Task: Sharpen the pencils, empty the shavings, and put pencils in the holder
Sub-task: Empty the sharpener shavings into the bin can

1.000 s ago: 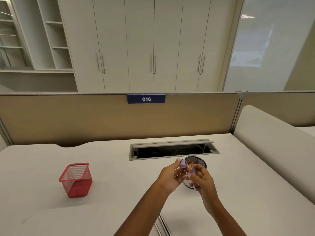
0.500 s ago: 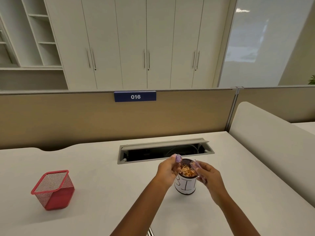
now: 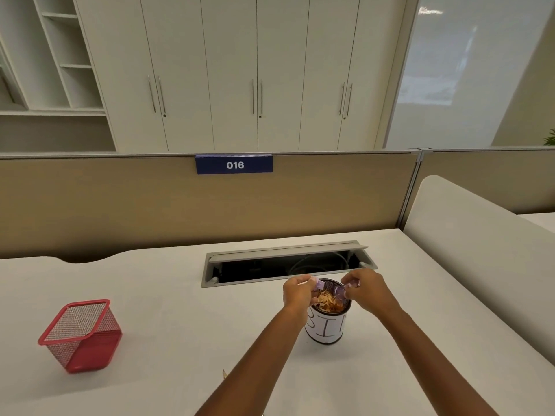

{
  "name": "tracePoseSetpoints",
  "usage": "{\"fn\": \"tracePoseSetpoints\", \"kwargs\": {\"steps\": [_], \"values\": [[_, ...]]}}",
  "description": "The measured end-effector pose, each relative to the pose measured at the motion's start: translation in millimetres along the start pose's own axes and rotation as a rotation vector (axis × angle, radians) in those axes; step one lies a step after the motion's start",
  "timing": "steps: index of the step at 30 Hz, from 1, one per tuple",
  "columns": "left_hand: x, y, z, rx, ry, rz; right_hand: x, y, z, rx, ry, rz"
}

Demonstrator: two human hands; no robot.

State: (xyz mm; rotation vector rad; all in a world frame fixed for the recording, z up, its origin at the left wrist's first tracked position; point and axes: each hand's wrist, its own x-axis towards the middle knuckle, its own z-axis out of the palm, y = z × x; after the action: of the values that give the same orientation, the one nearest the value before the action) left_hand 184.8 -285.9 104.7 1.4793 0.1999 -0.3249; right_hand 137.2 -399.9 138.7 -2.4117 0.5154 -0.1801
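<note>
You have both hands over the small round bin (image 3: 326,331), and that placing makes sense: anything that drops out falls into the cup and not onto the tabletop (image 3: 168,298). Your left hand (image 3: 298,292) has its grip clamped on the purple sharpener piece (image 3: 319,285), pinched at the bin's near-left rim. Your right hand (image 3: 365,291) has its grip closed on the clear purple shavings case (image 3: 345,289), tipped with its mouth toward the bin, so I judge you are emptying it. The shavings (image 3: 329,302) already lie heaped in the bin, orange and pale, nearly up to the mesh rim. The bin stands upright with a white paper label wrapped round it and hand-drawn letters on it.

The red mesh holder (image 3: 80,334) sits well apart on the left, tilted as the wide lens shows it, and I can see no pencils in it. A small thin thing near your left forearm at the front may be a pencil tip (image 3: 224,373); it is too small to tell.

The tabletop is pale, smooth and mostly bare. Behind the bin a cable slot (image 3: 288,262) lies open with wires inside. A tan partition carries a blue plate (image 3: 234,165) reading 016. Beyond it stand pale cabinets (image 3: 258,70), open shelves on the left and a frosted glass panel on the right.
</note>
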Motion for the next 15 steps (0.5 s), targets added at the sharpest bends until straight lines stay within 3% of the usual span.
{"fn": "tracePoseSetpoints", "kwargs": {"steps": [15], "values": [[1.7,-5.9,-2.9,0.029,-0.025,0.030,-6.2,6.4,-6.4,0.071,0.070,-0.068]]}}
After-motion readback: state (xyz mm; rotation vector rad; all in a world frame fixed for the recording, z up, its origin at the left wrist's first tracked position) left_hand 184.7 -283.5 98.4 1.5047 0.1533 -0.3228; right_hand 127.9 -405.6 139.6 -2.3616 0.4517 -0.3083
